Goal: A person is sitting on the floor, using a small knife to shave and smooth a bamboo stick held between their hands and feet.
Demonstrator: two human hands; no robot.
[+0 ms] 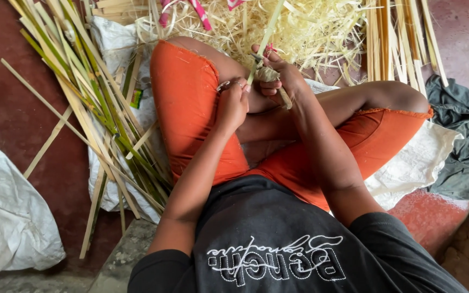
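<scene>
Right hand [280, 73] fingers curled tight round a cloth-wrapped knife handle [271, 75], blade end buried against the base of a green bamboo strip [265, 38] that rises away over the knees. Left hand [233, 103] fisted just beside it, fingers closed together — whether clamped on the strip's lower end or merely bracing, impossible to tell, since the knuckles hide the palm. Best done, as a judgement, with short controlled pushes of the blade away from the body, thumb kept behind the edge, and the strip held low and taut so the split runs straight along the grain rather than wandering off to one side. Worth bracing both wrists against the orange shorts [191, 103] for steadiness — bare knees sit close to the edge. Further out: pale shavings [299, 27] heaped ahead, a bundle of green and yellow strips [99, 108] to the left on white sacking [419, 163], dark cloth [462, 141] at the right, red floor [23, 119] beneath.
</scene>
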